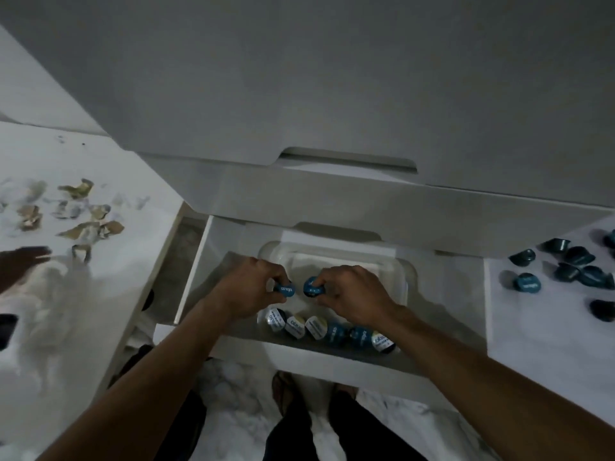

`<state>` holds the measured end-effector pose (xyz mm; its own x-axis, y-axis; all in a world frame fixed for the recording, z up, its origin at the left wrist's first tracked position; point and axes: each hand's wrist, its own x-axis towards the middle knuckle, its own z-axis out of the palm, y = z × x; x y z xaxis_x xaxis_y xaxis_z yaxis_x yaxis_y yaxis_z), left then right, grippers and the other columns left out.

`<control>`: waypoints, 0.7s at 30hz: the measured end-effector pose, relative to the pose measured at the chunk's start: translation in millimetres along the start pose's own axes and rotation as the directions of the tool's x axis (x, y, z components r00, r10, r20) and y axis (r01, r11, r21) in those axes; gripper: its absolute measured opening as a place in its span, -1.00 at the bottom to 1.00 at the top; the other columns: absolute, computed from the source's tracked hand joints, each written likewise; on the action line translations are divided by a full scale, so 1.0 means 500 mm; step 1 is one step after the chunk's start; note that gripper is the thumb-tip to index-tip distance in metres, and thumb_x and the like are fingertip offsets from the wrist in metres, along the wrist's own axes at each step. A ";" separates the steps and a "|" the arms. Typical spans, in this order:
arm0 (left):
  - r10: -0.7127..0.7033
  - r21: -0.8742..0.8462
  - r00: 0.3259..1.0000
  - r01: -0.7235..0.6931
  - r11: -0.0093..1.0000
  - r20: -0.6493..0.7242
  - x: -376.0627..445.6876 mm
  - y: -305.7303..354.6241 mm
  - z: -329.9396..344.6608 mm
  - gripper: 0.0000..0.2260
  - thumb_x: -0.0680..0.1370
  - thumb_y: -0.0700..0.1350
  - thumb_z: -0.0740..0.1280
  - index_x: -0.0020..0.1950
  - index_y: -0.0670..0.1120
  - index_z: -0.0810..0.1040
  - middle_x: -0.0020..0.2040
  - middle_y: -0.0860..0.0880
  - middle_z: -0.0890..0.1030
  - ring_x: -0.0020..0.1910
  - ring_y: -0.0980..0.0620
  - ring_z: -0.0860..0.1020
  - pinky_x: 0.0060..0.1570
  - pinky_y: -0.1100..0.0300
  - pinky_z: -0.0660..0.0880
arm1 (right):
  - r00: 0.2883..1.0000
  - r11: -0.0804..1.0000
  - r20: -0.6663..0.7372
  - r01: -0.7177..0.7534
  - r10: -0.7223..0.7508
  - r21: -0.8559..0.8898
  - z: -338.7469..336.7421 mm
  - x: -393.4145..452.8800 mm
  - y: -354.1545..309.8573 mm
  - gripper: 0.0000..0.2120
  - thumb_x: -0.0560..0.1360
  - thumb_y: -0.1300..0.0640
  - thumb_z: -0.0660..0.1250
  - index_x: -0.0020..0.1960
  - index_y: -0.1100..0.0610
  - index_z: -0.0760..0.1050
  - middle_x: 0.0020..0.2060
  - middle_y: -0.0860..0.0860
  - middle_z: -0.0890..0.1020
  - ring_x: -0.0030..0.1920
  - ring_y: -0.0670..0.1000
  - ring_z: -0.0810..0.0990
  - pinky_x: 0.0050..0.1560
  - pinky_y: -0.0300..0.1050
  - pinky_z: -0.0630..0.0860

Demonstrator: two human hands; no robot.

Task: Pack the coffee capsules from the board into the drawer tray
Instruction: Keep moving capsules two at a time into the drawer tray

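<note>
Over the clear tray (404, 277) in the open drawer, the left hand (248, 287) pinches a blue capsule (285, 289); the right hand (354, 296) pinches another capsule (312, 286); a capsule row (327, 331) lines the tray's near wall; loose capsules (565, 266) lie right of the tray; torn scraps (80, 211) lie left.

blue capsules (332, 331) rowed in clear tray (404, 277), others on board (549, 327)
</note>
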<state>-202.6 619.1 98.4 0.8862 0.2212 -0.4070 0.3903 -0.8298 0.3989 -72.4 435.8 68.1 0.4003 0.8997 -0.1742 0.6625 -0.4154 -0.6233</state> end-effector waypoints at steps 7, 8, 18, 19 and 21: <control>0.031 -0.018 0.999 -0.031 0.999 0.007 0.011 -0.021 0.015 -0.82 0.43 -0.01 0.49 0.00 0.02 0.63 -0.02 0.09 0.66 -0.12 0.16 0.50 -0.03 0.23 0.45 | 0.995 0.996 0.068 0.072 -0.076 0.054 0.034 0.013 0.009 -0.79 0.45 0.08 0.46 0.07 0.09 0.61 -0.07 0.01 0.66 -0.12 0.00 0.59 -0.07 0.00 0.56; 0.033 -0.026 0.999 -0.033 0.999 0.007 0.010 -0.023 0.016 -0.83 0.42 -0.02 0.50 -0.03 0.01 0.62 -0.03 0.07 0.67 -0.13 0.16 0.50 -0.06 0.23 0.43 | 0.994 0.994 0.066 0.076 -0.081 0.073 0.036 0.013 0.010 -0.80 0.45 0.11 0.47 0.05 0.10 0.62 -0.09 0.01 0.67 -0.15 -0.01 0.59 -0.08 0.00 0.57; 0.090 -0.084 0.996 -0.091 0.992 -0.010 0.005 -0.040 0.016 -0.92 0.44 0.01 0.48 -0.21 0.07 0.62 -0.27 0.18 0.60 -0.33 0.24 0.49 -0.18 0.29 0.49 | 0.993 0.982 0.115 -0.013 -0.009 0.189 0.031 0.006 0.017 -0.73 0.41 0.16 0.50 0.10 0.07 0.63 -0.04 -0.04 0.69 -0.17 -0.22 0.59 -0.11 -0.42 0.52; 0.096 -0.081 0.995 -0.097 0.992 -0.016 0.006 -0.041 0.017 -0.94 0.45 -0.03 0.47 -0.20 0.05 0.62 -0.26 0.17 0.60 -0.32 0.23 0.48 -0.15 0.25 0.51 | 0.993 0.980 0.120 -0.022 -0.002 0.200 0.033 0.007 0.016 -0.74 0.42 0.16 0.49 0.11 0.07 0.63 -0.03 -0.04 0.70 -0.17 -0.22 0.59 -0.11 -0.44 0.51; 0.101 -0.071 0.995 -0.102 0.992 -0.015 0.009 -0.043 0.017 -0.97 0.47 -0.08 0.45 -0.13 0.02 0.63 -0.15 0.10 0.67 -0.22 0.19 0.54 -0.08 0.16 0.55 | 0.991 0.974 0.131 -0.035 0.006 0.225 0.035 0.011 0.013 -0.75 0.44 0.17 0.49 0.11 0.07 0.63 -0.02 -0.03 0.70 -0.16 -0.20 0.61 -0.09 -0.40 0.54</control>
<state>-209.4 633.6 81.1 0.9249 0.1435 -0.3521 0.3144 -0.8095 0.4958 -77.0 440.4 49.8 0.3178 0.9070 -0.2762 0.4888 -0.4063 -0.7720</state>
